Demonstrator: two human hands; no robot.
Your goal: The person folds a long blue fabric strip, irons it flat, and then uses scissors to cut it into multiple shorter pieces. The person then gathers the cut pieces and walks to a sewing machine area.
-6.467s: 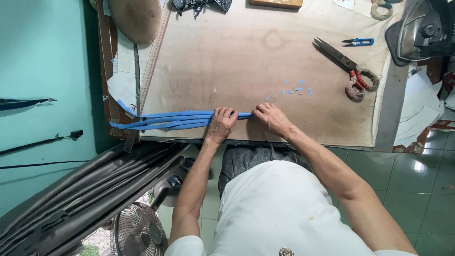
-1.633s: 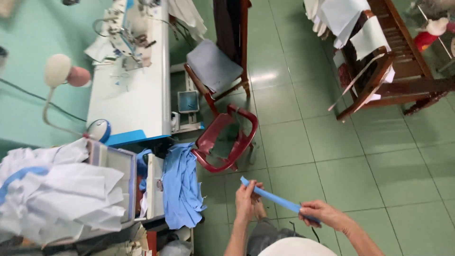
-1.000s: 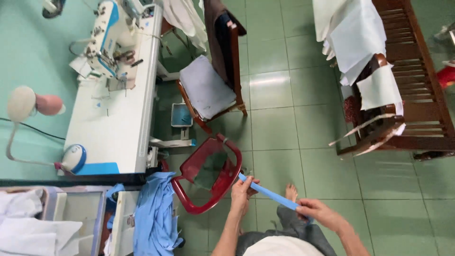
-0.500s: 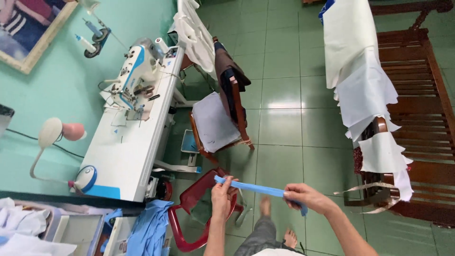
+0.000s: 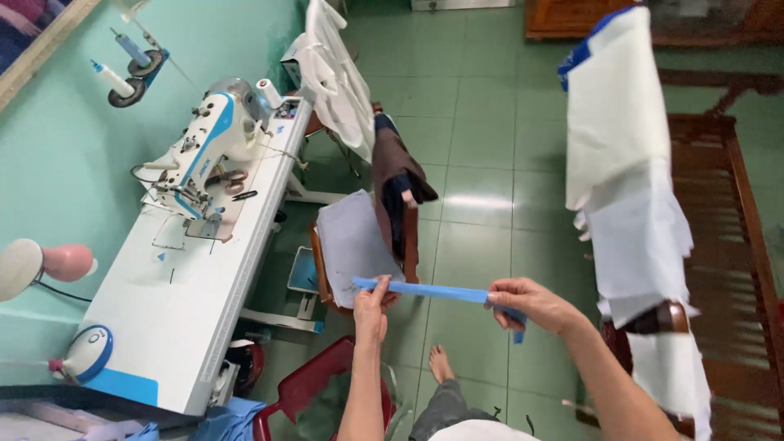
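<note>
The left hand [image 5: 371,304] and right hand [image 5: 523,304] are each pinching an end of the blue fabric strip [image 5: 433,290], holding it taut just in front of the wooden chair [image 5: 359,245] (cushion side), where loosening either pinch would probably be dropping it.

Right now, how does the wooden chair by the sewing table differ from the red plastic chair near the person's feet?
The wooden chair is brown, with grey fabric on its seat and a dark garment over its back; the red plastic chair carries no garment and is cut off by the picture's edge. Both stand on the green tile floor.
</note>
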